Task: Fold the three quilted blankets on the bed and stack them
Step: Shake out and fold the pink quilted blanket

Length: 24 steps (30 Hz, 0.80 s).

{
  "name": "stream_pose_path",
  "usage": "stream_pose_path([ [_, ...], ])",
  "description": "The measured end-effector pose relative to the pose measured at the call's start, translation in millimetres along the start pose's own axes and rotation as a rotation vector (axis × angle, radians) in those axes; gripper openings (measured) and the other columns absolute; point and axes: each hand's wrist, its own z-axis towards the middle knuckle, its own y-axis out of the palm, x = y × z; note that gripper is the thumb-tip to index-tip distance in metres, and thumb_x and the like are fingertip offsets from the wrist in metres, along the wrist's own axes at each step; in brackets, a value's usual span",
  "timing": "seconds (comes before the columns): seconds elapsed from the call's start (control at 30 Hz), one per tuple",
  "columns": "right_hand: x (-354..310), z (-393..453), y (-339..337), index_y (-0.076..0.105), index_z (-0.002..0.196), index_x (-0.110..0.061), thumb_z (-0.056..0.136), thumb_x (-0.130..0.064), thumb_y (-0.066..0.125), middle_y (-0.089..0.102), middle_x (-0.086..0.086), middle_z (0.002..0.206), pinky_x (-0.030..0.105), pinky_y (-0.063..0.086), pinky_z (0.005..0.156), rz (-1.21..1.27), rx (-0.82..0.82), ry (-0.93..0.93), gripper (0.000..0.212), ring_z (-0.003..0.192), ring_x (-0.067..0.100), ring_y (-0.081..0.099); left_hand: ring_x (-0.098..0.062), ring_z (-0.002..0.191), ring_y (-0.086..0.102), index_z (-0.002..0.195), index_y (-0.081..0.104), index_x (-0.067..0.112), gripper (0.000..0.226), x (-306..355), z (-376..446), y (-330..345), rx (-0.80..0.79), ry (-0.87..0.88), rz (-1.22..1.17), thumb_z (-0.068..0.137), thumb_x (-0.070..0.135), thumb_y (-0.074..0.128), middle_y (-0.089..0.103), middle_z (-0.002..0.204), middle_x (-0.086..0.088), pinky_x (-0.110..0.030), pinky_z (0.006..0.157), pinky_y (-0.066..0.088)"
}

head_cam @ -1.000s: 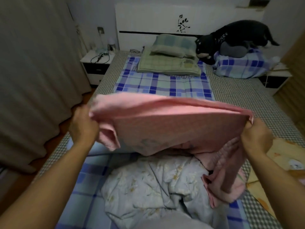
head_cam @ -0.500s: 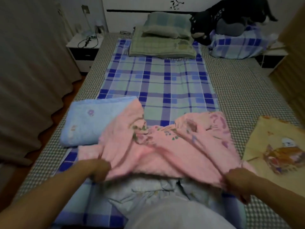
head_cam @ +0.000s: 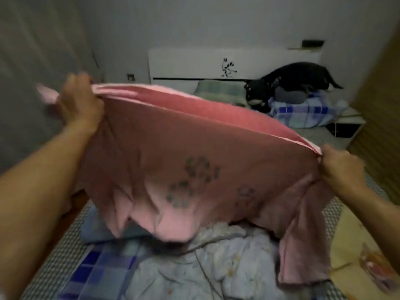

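Since half a second ago we have lifted the pink quilted blanket [head_cam: 194, 161] off the bed [head_cam: 313, 135] again. Our left hand [head_cam: 80, 105] and right hand [head_cam: 342, 169] each grip 1 top corner, held well apart. It hangs soft and light, so we take it at the corners.

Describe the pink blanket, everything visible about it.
The pink blanket is soft, quilted-looking fabric with a faint flower print on the side facing the camera. It is held up in the air, doubled over, its two layers showing along the top edge. The left hand grips the higher top corner, the right hand the lower one, so the edge slopes down to the right. Its lower part hangs crumpled over the pale floral blanket below.
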Motion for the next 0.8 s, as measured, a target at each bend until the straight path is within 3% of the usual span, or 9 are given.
stream_pose_path([
  [0.1,-4.5,-5.2,-4.4,0.051,0.086,-0.011,0.087,-0.014,0.058,0.063,0.021,0.073,0.034,0.037,0.052,-0.068,0.102,-0.137,0.008,0.061,0.039,0.063,-0.049,0.096,0.054,0.104,0.054,0.003,0.025,-7.8,27.4,-15.2,0.121,0.053,-0.015,0.08,-0.002,0.053,0.055,0.107,-0.03,-0.056,0.077,0.047],
  [0.23,25.1,-31.9,8.8,0.045,0.086,-0.017,0.08,-0.015,0.059,0.062,0.014,0.069,0.033,0.042,0.044,-0.165,0.078,-0.355,0.016,0.05,0.031,0.062,-0.047,0.08,0.055,0.097,0.06,-0.004,0.028,-63.3,-24.3,12.3,-0.076,0.491,0.342,0.071,-0.005,0.07,0.056,0.092,-0.033,-0.051,0.06,0.044],
  [0.3,37.5,-41.3,10.5,0.054,0.087,-0.014,0.072,-0.014,0.074,0.063,0.014,0.072,0.029,0.037,0.044,-0.22,-0.023,-0.378,0.025,0.05,0.031,0.062,-0.043,0.078,0.054,0.092,0.062,0.0,0.034,-89.2,-58.1,23.4,-0.191,0.566,0.382,0.062,-0.001,0.078,0.058,0.088,-0.027,-0.047,0.058,0.04],
  [0.37,49.4,-55.6,16.4,0.062,0.087,-0.014,0.058,-0.016,0.087,0.064,0.012,0.076,0.028,0.036,0.046,-0.277,-0.188,-0.37,0.039,0.054,0.03,0.064,-0.039,0.076,0.055,0.086,0.062,0.008,0.037,-111.1,-101.4,38.2,-0.298,0.599,0.326,0.055,0.004,0.083,0.057,0.082,-0.019,-0.045,0.058,0.041],
  [0.47,75.8,-92.4,47.3,0.062,0.096,-0.02,0.058,-0.03,0.087,0.064,0.01,0.09,0.035,0.048,0.05,-0.308,-0.459,-0.456,0.047,0.062,0.032,0.064,-0.034,0.071,0.059,0.09,0.065,0.016,0.042,-135.9,-190.9,65.8,-0.59,0.62,0.325,0.053,0.01,0.086,0.061,0.082,-0.012,-0.041,0.058,0.048],
  [0.57,97.0,-141.0,86.8,0.065,0.078,-0.028,0.041,-0.063,0.082,0.06,0.004,0.07,0.034,0.048,0.038,-0.318,-0.732,-0.557,0.054,0.045,0.023,0.058,-0.029,0.058,0.062,0.082,0.065,0.018,0.047,-160.3,-296.1,89.1,-0.825,0.621,0.301,0.042,0.011,0.089,0.06,0.074,-0.008,-0.035,0.046,0.047],
  [0.63,96.8,-175.4,109.5,0.061,0.061,-0.035,0.043,-0.073,0.075,0.054,0.002,0.053,0.029,0.041,0.031,-0.333,-0.797,-0.64,0.045,0.037,0.016,0.054,-0.026,0.05,0.059,0.074,0.06,0.02,0.054,-169.8,-364.8,99.4,-0.987,0.614,0.252,0.03,0.01,0.091,0.055,0.065,-0.005,-0.032,0.035,0.046],
  [0.73,92.1,-219.8,133.7,0.057,0.049,-0.03,0.076,-0.082,0.047,0.052,-0.007,0.044,0.023,0.041,0.032,-0.265,-0.802,-0.721,0.06,0.032,0.012,0.053,-0.024,0.066,0.063,0.083,0.062,0.022,0.042,-175.3,-431.7,107.4,-1.182,0.589,0.302,0.05,0.014,0.087,0.058,0.076,-0.004,-0.035,0.044,0.051],
  [0.8,88.0,-237.2,141.9,0.056,0.045,-0.028,0.068,-0.075,0.059,0.051,-0.005,0.042,0.031,0.048,0.033,-0.272,-0.82,-0.729,0.052,0.029,0.013,0.051,-0.024,0.061,0.059,0.076,0.061,0.02,0.043,-176.6,-457.1,107.5,-1.28,0.486,0.241,0.045,0.011,0.089,0.055,0.073,-0.005,-0.034,0.041,0.049],
])
